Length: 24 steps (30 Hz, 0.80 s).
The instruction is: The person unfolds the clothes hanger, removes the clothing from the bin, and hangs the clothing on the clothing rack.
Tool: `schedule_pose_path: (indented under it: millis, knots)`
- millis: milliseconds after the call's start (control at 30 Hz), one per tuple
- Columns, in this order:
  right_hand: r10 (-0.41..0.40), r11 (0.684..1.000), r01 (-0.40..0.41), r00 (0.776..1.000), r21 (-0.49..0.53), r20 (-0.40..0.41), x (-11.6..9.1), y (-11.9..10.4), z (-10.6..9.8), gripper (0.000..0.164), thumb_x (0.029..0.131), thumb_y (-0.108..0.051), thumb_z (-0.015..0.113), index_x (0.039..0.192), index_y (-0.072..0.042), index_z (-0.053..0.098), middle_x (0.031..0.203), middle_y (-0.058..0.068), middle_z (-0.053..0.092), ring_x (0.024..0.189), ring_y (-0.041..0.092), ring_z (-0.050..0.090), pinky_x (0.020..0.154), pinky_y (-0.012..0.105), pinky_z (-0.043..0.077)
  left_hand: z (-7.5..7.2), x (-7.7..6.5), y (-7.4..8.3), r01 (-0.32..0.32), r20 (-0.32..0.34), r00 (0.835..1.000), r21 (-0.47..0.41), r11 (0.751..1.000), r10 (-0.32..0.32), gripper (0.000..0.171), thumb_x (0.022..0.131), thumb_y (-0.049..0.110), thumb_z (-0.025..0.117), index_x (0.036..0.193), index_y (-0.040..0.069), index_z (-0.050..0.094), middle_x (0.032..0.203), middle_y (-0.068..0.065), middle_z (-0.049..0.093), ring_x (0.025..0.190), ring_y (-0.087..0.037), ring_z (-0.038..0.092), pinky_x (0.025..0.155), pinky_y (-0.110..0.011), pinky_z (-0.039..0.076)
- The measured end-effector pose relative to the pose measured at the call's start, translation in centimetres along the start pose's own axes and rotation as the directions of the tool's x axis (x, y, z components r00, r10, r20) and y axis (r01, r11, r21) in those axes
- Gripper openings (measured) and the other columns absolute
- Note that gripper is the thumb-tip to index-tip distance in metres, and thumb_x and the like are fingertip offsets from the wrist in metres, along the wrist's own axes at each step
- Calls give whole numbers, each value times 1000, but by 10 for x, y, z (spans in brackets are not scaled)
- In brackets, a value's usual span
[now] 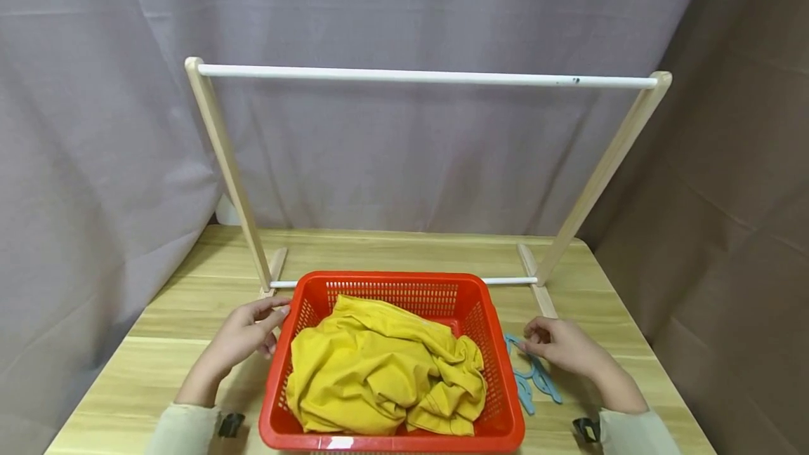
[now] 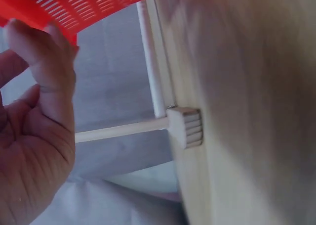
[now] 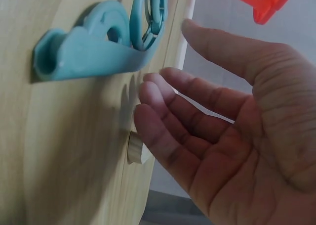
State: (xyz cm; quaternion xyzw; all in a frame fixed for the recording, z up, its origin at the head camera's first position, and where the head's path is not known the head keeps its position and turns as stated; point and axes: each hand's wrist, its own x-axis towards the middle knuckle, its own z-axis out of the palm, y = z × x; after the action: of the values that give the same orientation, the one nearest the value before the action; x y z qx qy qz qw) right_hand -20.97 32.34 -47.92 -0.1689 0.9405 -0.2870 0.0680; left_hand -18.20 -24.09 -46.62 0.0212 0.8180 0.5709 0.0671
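Observation:
A red plastic basket (image 1: 278,399) stands at the front of the table, with a crumpled yellow cloth garment (image 1: 379,364) inside it. Beside the basket's left rim is my left hand (image 1: 243,335), fingers loosely bent; whether the fingertips touch the rim I cannot tell. In the left wrist view that hand (image 2: 42,101) has its fingers near the basket's slotted side (image 2: 89,7). On the table right of the basket lies a light blue folding hanger (image 1: 541,376). My right hand (image 1: 571,350) hovers close to it. The right wrist view shows thumb and fingers apart, nothing between them, beside the hanger (image 3: 98,57).
A wooden rack with a white top bar (image 1: 411,76) stands behind the basket. Its left post (image 1: 227,160) and right post (image 1: 600,167) lean outward in view, with feet on the wooden table (image 1: 158,350). Grey curtains (image 1: 404,12) hang behind, brown ones (image 1: 739,160) to the right.

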Motion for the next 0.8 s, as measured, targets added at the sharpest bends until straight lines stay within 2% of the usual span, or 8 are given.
schedule_pose_path:
  millis: [67, 300, 367, 500, 667, 800]
  knots:
    - [9, 1000, -9, 1000, 18, 18, 0, 2, 0, 24, 90, -25, 77, 98, -6, 67, 80, -3, 61, 73, 11, 54, 62, 24, 46, 1, 1, -3, -3, 10, 1000, -39, 999, 4, 42, 102, 31, 61, 133, 2, 60, 85, -15, 67, 56, -25, 63, 52, -40, 57]
    - [3, 999, -7, 997, 50, 77, -4, 6, 2, 30, 86, -27, 81, 98, -4, 66, 79, -2, 62, 70, 10, 54, 60, 24, 46, 6, 1, -11, -39, 61, 997, -179, 983, 50, 44, 103, 28, 59, 134, -3, 55, 92, -17, 68, 60, -26, 66, 54, -39, 57]
    - [-1, 999, -2, 997, 45, 82, -4, 8, 4, 30, 86, -27, 81, 97, -4, 66, 79, -3, 61, 70, 8, 54, 60, 24, 46, 7, 0, -13, -53, 57, 996, -207, 977, 66, 43, 103, 26, 59, 133, -5, 54, 92, -17, 68, 60, -24, 66, 54, -38, 57]
    - [-2, 999, -3, 997, 54, 81, -4, 10, 7, 28, 85, -24, 81, 95, -4, 64, 78, -2, 59, 69, 8, 52, 59, 24, 45, 9, 0, -19, -86, 45, 994, -238, 967, 100, 44, 104, 23, 59, 133, -9, 52, 91, -15, 69, 60, -20, 65, 54, -36, 57]
    - [6, 998, -11, 997, 57, 79, -6, 10, 7, 25, 85, -19, 81, 89, -4, 61, 73, -1, 56, 63, 8, 49, 54, 23, 42, 9, 0, -23, -88, 32, 994, -254, 963, 100, 44, 103, 22, 60, 134, -8, 53, 89, -12, 69, 60, -18, 63, 55, -35, 57]
    - [25, 1000, -26, 997, 17, 68, -6, 10, 8, 20, 86, -15, 78, 85, -6, 60, 70, -2, 55, 60, 8, 47, 51, 23, 42, 8, 1, -24, -94, 25, 994, -253, 963, 104, 45, 103, 22, 60, 135, -9, 52, 89, -10, 69, 60, -17, 63, 55, -35, 57]
